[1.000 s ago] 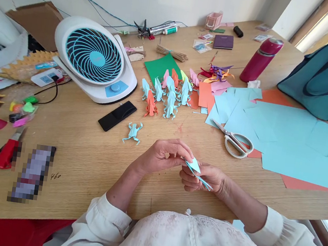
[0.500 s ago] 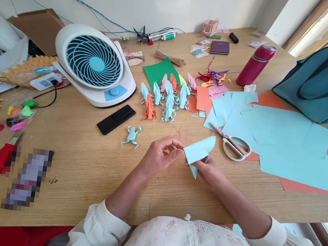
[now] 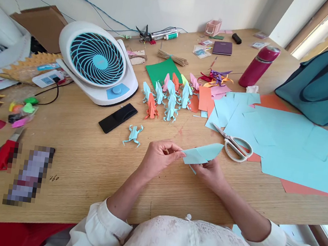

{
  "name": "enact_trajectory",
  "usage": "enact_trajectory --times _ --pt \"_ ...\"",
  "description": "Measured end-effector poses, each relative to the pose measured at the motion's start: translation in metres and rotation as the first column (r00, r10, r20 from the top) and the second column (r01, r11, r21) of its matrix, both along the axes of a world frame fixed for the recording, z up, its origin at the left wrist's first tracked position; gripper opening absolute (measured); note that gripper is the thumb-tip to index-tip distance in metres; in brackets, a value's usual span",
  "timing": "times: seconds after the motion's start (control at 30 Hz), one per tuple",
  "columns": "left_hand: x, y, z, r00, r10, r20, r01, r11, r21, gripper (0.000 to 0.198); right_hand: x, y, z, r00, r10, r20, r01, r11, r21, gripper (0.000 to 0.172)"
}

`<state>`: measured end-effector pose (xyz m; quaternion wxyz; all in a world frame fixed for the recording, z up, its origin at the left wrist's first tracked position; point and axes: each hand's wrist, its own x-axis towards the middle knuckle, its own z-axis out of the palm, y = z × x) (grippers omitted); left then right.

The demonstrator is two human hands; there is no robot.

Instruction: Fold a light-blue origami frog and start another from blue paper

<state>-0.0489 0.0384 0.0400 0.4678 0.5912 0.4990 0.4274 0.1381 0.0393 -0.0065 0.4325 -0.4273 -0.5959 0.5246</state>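
Observation:
A folded light blue paper (image 3: pixel 202 153) is held above the table between both hands. My left hand (image 3: pixel 161 157) pinches its left corner between thumb and fingertips. My right hand (image 3: pixel 212 172) grips it from below near the middle, its fingers partly hidden behind the paper. To the left lies a light blue paper frog (image 3: pixel 133 134). Beyond my hands stands a group of folded paper figures, among them an orange one (image 3: pixel 152 107) and a light blue one (image 3: pixel 170 109). White-handled scissors (image 3: pixel 235 146) rest to the right, partly on the loose paper.
Light blue sheets (image 3: pixel 296 158) cover the table (image 3: pixel 97 183) at right. A pink bottle (image 3: pixel 259 67) and a teal bag (image 3: pixel 325 84) stand behind. At left are a fan (image 3: pixel 99 63), a black phone (image 3: pixel 118 118) and red-handled scissors (image 3: pixel 5 154). A green sheet (image 3: pixel 159 70) lies farther back.
The folded paper has turned flatter, and its right tip now points farther right. My left hand has closed on its corner. My right hand has moved slightly right. The view has shifted a little.

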Motion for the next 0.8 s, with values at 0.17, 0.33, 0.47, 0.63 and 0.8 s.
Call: enact_trajectory --times 0.17,0.33,0.47,0.63,0.8 --pt "0.0 0.001 -0.002 0.999 0.032 -0.024 -0.032 0.999 -0.007 0.024 -0.001 0.0 0.002 0.998 0.034 0.045 -0.035 0.999 0.023 0.02" --pt "0.001 0.003 -0.007 0.998 0.054 0.028 -0.052 0.995 -0.09 0.026 -0.004 0.0 0.006 0.998 0.04 0.042 -0.038 0.998 -0.041 0.022" --pt "-0.001 0.007 -0.015 0.992 0.044 0.115 -0.024 0.985 -0.171 0.029 -0.004 0.002 0.01 0.995 0.04 0.088 -0.033 0.997 -0.075 0.029" --pt "-0.006 0.012 -0.02 0.994 -0.078 0.081 0.097 0.962 -0.256 0.028 -0.003 0.004 0.013 0.986 0.075 0.146 -0.065 0.995 -0.074 0.03" --pt "-0.007 0.012 -0.023 0.995 -0.091 0.047 0.1 0.959 -0.265 0.028 -0.003 0.004 0.009 0.978 0.065 0.198 -0.05 0.996 -0.079 0.026"
